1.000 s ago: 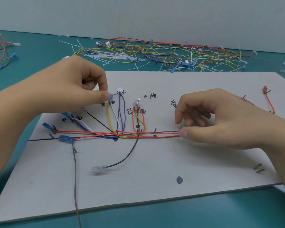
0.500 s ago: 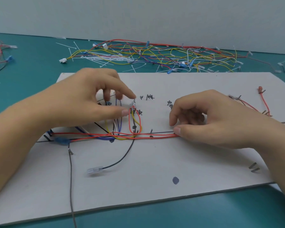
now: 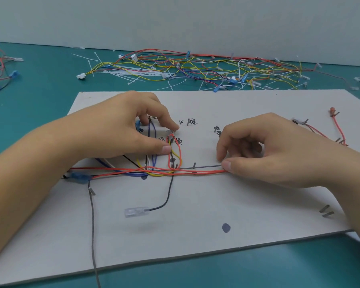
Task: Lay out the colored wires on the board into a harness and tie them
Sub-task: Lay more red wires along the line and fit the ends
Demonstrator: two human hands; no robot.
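- Board [image 3: 195, 235]: the near edge lies closest to the viewer. A grey wire [image 3: 92, 225] runs off it below the left forearm. A clear connector [image 3: 136, 212] on a dark lead lies loose, nearer the viewer than the left thumb.
- Right hand [image 3: 279, 154]: thumb and forefinger are closed in a pinch on the red wires [image 3: 195, 172], holding them down against the board. The other fingers are curled and hold nothing.
- Trunk: from that pinch the red wires run toward the left hand, joined by blue and yellow strands, and pass under the left wrist to a blue terminal [image 3: 79, 177].
- Left hand [image 3: 121, 129]: the fingers are curled. The forefinger tip touches the small connector at the top of the red and yellow loop [image 3: 180, 154], and the thumb tip presses the loop's side, so the loop is held between them.
- Risk: a pull by the right hand would probably tighten the trunk and drag the loop off its pins. Letting go of the loop early could let its wires spring out of the drawn route. No tie is visible on the trunk, so the strands may spread once either grip eases.
- Beyond both hands: spare wires [image 3: 195, 67] and white cable ties [image 3: 133, 72] lie tangled on the teal worktop [image 3: 40, 104], well apart from the board. Reaching for a tie would mean giving up one grip.
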